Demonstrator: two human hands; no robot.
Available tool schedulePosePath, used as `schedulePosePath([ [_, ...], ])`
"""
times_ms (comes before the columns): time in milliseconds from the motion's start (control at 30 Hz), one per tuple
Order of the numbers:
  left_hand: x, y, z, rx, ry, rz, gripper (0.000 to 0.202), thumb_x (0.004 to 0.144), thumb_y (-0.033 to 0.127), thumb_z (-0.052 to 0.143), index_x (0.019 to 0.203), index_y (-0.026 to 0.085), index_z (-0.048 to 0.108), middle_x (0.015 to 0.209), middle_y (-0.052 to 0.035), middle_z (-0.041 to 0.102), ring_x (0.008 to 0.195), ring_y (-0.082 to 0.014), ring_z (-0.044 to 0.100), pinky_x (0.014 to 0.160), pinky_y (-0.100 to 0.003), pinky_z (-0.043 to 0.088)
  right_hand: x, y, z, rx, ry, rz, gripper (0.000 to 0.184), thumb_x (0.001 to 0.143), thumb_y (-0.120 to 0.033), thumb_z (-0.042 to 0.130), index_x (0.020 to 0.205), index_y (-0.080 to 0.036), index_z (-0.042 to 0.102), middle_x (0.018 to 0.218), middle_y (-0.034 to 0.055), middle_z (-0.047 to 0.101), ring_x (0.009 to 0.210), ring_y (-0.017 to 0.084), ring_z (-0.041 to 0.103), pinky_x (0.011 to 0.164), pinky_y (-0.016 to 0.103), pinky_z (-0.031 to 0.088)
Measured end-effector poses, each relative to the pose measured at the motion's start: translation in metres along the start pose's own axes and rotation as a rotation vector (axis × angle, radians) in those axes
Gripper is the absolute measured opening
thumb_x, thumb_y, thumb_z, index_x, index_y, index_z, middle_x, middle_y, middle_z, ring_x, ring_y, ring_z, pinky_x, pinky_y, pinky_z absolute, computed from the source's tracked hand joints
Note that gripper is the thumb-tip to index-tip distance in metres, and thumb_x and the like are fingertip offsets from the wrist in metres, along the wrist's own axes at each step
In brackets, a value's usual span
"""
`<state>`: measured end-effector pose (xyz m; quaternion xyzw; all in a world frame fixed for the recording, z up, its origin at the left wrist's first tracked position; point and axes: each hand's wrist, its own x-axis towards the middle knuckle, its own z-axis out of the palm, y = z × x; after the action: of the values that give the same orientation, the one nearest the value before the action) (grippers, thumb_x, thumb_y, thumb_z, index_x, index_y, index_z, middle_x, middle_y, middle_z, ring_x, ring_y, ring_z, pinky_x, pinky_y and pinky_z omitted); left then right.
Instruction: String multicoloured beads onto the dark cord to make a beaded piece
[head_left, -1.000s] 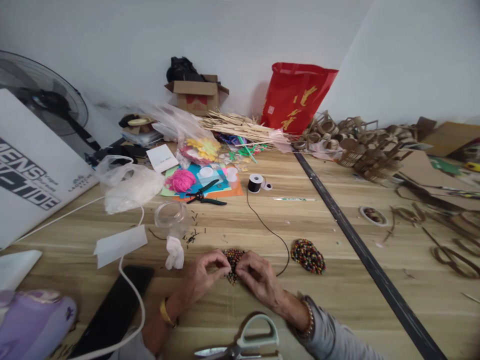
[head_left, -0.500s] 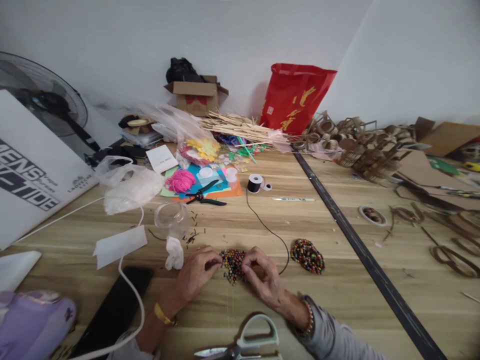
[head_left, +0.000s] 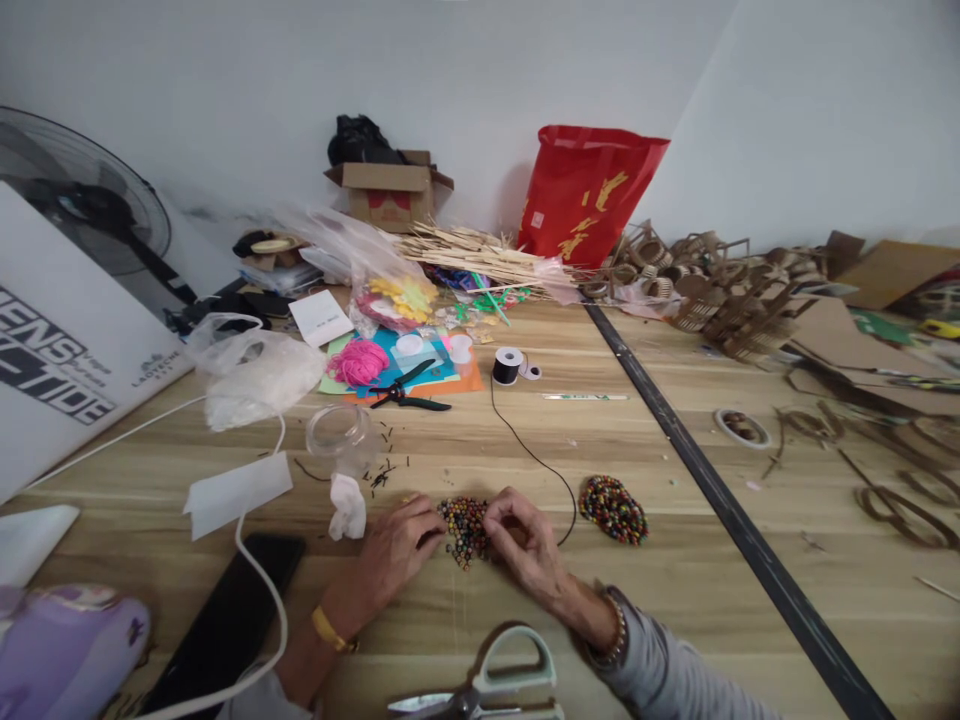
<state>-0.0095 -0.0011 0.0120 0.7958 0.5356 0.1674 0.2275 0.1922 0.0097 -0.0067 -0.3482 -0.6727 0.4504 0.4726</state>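
A loose pile of small multicoloured beads lies on the table between my two hands. My left hand rests at the pile's left edge, thumb and fingers drawn together at the tips; whatever they hold is too small to make out. At the right edge, my right hand pinches thumb against forefinger. A black cord leads from its spool to the right hand and vanishes behind it; the end at the fingertips is hidden. Further right sits a coiled string of similar beads.
Scissors lie in front of me. To the left are a phone, a white cable, crumpled tissue and a clear round container. Black-handled pliers and pink yarn lie beyond. A dark strip crosses the table.
My left hand's fingers have shifted slightly and curled closer over the bead pile's left edge. My right hand keeps its pinch in nearly the same spot. The view has turned slightly.
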Motion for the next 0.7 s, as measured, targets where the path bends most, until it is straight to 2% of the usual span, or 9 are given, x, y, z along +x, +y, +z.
schedulePosePath([
  [133,0.001,0.001,0.001,-0.049,0.041,-0.011,0.014,0.079,0.010,0.060,0.074,0.018,0.071,0.078,-0.0054,0.068,0.080,-0.0222,0.062,0.074,-0.032,0.048,0.002,-0.001,0.000,0.123,-0.007,0.146,0.029,0.089,-0.043,0.055,0.076,-0.017,0.054,0.064,-0.0022,0.047,0.054,0.010,0.043,0.049,0.021,0.036],
  [300,0.001,-0.001,0.007,-0.339,0.155,-0.062,0.011,0.075,0.013,0.061,0.071,0.018,0.070,0.073,-0.0039,0.071,0.071,-0.0188,0.064,0.068,-0.028,0.049,0.002,0.001,-0.001,0.151,-0.009,0.187,0.032,0.087,-0.047,0.057,0.076,-0.017,0.053,0.061,-0.0027,0.046,0.053,0.010,0.042,0.048,0.020,0.036],
  [400,0.001,-0.004,0.014,-0.579,0.163,-0.160,0.007,0.072,0.019,0.064,0.072,0.016,0.071,0.071,-0.0048,0.073,0.067,-0.0188,0.065,0.066,-0.028,0.051,0.001,0.001,0.000,0.103,-0.028,0.142,0.028,0.089,-0.042,0.056,0.077,-0.017,0.054,0.063,-0.0020,0.048,0.053,0.010,0.043,0.048,0.020,0.036],
  [500,0.002,-0.006,0.017,-0.796,0.138,-0.238,0.011,0.068,0.025,0.069,0.071,0.014,0.071,0.069,-0.0048,0.074,0.066,-0.0180,0.065,0.064,-0.027,0.051,-0.001,0.000,0.000,0.004,-0.054,0.031,0.023,0.090,-0.035,0.054,0.077,-0.017,0.055,0.066,0.0003,0.052,0.057,0.011,0.047,0.050,0.022,0.038],
  [600,0.004,-0.006,0.016,-0.895,0.090,-0.262,0.015,0.065,0.028,0.073,0.070,0.014,0.071,0.067,-0.0039,0.073,0.064,-0.0169,0.064,0.063,-0.026,0.050,-0.001,-0.002,0.000,-0.096,-0.091,-0.089,0.019,0.091,-0.029,0.053,0.076,-0.017,0.056,0.068,0.0020,0.055,0.061,0.013,0.049,0.055,0.024,0.040],
  [700,0.005,-0.005,0.013,-0.933,0.058,-0.291,0.017,0.063,0.028,0.076,0.069,0.014,0.070,0.066,-0.0032,0.072,0.063,-0.0164,0.063,0.063,-0.026,0.049,-0.002,-0.002,-0.001,-0.154,-0.119,-0.136,0.017,0.091,-0.026,0.051,0.077,-0.018,0.056,0.068,0.0022,0.056,0.061,0.014,0.050,0.056,0.025,0.039],
])
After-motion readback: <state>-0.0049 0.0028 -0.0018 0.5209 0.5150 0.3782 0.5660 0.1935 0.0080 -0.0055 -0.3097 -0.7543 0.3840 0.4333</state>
